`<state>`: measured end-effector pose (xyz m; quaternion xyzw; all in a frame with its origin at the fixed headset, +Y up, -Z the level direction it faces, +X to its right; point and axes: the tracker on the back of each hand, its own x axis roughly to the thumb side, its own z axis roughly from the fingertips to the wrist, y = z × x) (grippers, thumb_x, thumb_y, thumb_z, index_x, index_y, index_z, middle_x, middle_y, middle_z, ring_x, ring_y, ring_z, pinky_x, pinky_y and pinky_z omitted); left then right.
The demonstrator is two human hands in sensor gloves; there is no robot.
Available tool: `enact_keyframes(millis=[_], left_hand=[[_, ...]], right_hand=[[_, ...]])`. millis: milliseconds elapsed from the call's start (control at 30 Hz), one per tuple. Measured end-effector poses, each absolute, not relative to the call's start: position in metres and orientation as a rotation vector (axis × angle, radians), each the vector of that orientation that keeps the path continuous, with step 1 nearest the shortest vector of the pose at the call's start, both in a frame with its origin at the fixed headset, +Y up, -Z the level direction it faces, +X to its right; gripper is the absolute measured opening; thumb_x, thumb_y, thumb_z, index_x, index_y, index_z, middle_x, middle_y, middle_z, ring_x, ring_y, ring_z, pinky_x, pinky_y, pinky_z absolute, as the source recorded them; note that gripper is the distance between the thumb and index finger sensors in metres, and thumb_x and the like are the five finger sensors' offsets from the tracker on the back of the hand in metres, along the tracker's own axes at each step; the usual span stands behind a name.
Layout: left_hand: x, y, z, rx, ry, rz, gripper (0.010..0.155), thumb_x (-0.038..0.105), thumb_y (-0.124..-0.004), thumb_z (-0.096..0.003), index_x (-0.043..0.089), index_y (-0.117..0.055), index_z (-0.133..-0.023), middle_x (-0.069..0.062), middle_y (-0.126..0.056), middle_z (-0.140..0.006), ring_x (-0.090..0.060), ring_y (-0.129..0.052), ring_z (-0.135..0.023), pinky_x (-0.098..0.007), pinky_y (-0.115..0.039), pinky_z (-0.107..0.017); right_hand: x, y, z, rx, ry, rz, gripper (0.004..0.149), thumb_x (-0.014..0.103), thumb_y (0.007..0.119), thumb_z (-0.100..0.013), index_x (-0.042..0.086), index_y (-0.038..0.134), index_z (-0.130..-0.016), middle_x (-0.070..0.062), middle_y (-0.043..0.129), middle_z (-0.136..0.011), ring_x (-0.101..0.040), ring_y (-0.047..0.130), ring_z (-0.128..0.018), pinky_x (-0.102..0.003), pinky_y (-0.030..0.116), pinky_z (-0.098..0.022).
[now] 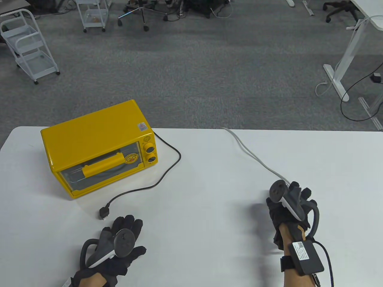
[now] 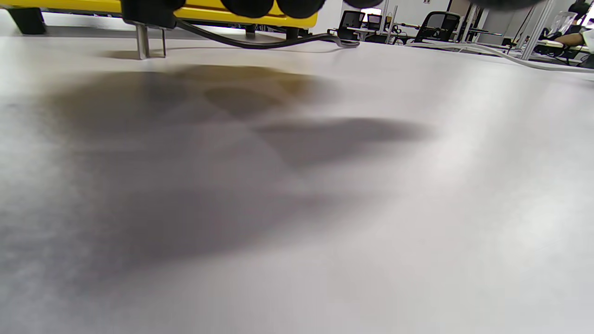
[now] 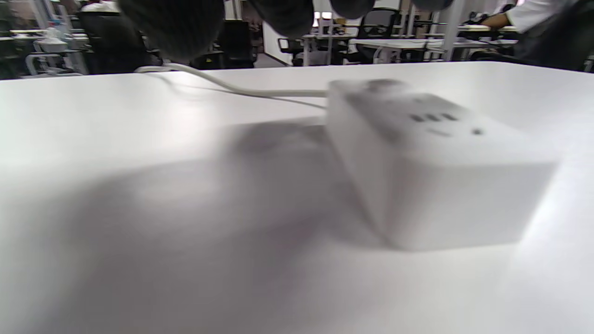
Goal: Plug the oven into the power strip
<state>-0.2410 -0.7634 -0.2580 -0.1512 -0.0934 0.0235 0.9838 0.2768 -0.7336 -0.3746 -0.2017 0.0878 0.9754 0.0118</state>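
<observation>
The table (image 1: 209,167) is carrying everything. The oven (image 1: 98,149) is sitting beyond the left hand (image 1: 116,248), its racks showing through the glass door and its sticker too small to read. Its cord (image 1: 161,176) is ending in a plug (image 1: 104,213) just ahead of that hand's spread, empty fingers. The right hand (image 1: 291,206) is hiding the strip (image 3: 431,162) from above; its grip is impossible to judge, and the wrist view is blurring the strip's sockets

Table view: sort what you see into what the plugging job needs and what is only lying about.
Needed: yellow oven; its black plug and cord; white power strip; left hand; right hand.

Lying about: white cart; desk leg; office chair base.
</observation>
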Motion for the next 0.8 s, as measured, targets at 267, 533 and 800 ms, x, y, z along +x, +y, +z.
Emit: enact_keyframes(millis=[267,533,800], left_hand=[[-0.242,-0.764,-0.258,-0.308,-0.186,0.040,0.089,0.067,-0.053,-0.0374,0.035,-0.029,-0.117,-0.002,-0.025,-0.131,-0.038,-0.033,-0.122,-0.068,-0.041,-0.080],[-0.243,-0.765,-0.259,-0.322,-0.180,0.046,0.088,0.066,-0.053,-0.0378,0.035,-0.029,-0.117,-0.002,-0.024,-0.131,-0.038,-0.033,-0.122,-0.068,-0.041,-0.080],[-0.242,-0.765,-0.257,-0.320,-0.191,0.046,0.087,0.066,-0.054,-0.0389,0.035,-0.030,-0.117,-0.002,-0.025,-0.131,-0.038,-0.033,-0.122,-0.068,-0.042,-0.080]], right_hand=[[0.293,-0.752,-0.387,-0.698,0.393,3.077,0.067,0.048,0.067,-0.050,0.029,0.047,-0.111,-0.022,0.035,-0.118,-0.060,0.055,-0.105,-0.073,0.057,-0.069],[0.276,-0.749,-0.384,-0.596,0.251,3.183,0.057,0.041,0.067,-0.051,0.030,0.062,-0.107,-0.014,0.054,-0.117,-0.047,0.085,-0.089,-0.056,0.073,-0.062],[0.229,-0.742,-0.361,-0.235,0.250,3.183,0.051,0.033,0.071,-0.052,0.028,0.072,-0.102,-0.008,0.075,-0.107,-0.033,0.102,-0.065,-0.044,0.084,-0.049]])
